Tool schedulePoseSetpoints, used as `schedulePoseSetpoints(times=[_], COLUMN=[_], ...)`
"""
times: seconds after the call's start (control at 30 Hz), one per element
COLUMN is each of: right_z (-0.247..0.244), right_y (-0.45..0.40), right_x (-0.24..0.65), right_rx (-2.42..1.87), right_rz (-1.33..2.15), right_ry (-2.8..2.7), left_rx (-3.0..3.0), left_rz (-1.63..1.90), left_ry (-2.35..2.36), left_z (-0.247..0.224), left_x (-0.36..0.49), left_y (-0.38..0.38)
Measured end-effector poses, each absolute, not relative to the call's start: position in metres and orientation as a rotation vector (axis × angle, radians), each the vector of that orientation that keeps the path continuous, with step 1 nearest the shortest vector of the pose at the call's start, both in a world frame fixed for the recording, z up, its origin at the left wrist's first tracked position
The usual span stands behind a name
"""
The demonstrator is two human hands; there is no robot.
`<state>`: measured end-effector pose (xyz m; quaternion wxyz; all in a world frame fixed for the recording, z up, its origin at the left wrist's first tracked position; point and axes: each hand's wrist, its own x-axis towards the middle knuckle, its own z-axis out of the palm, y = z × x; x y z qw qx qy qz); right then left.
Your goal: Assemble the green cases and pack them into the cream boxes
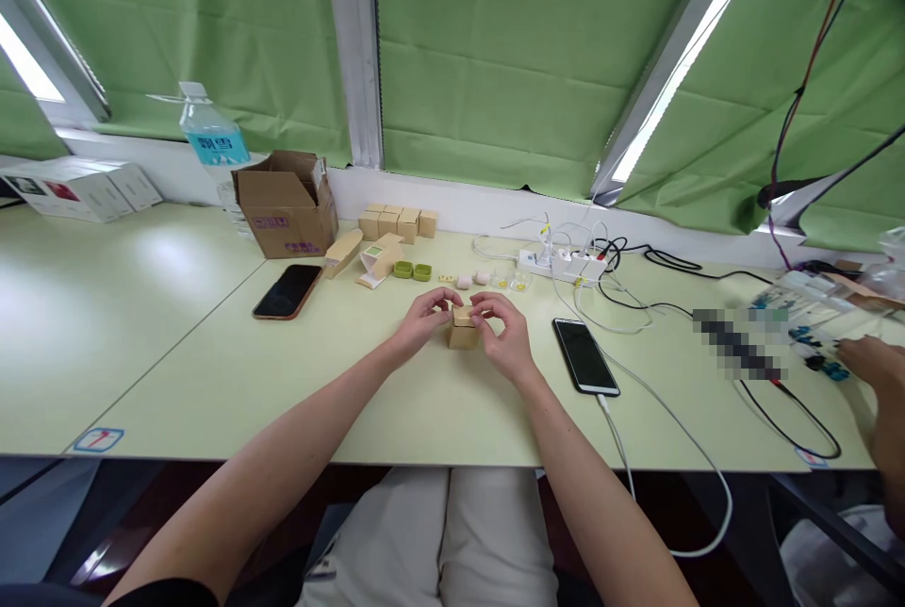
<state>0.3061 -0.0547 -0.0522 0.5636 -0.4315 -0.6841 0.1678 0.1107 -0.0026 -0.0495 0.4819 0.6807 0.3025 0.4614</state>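
A small brown cardboard box stands upright on the table in front of me, its top flap partly raised. My left hand is at its left side, with the fingertips closed on the upper edge. From the right, my right hand grips the same box near the flap with thumb and fingers. The inside of the box is hidden. Just behind it lie two green trays, small pinkish rolls, a yellow piece and clear plastic cups.
Behind are opened small cartons, several closed small boxes and a larger carton. Phones lie left and right, the right one on a white cable. A power strip stands behind; another person's hand is far right.
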Motion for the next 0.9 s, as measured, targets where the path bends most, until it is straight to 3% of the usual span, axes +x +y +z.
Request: schedulePoseSetpoints(times=[0.43, 0.7, 0.9], right_z=[-0.056, -0.048, -0.016], right_y=[-0.061, -0.066, -0.009], right_x=[0.313, 0.307, 0.312], right_rx=[-1.137, -1.382, -1.324], right_rz=[0.278, 0.393, 0.362], right_ry=[-1.781, -1.858, -1.702], left_rx=[1.672, 1.767, 2.183], left_rz=[1.173, 1.262, 1.293], left_ry=[0.749, 1.042, 1.137], left_z=[-0.051, -0.037, -0.036], left_x=[0.111, 0.101, 0.059], left_y=[-0.005, 0.013, 0.026])
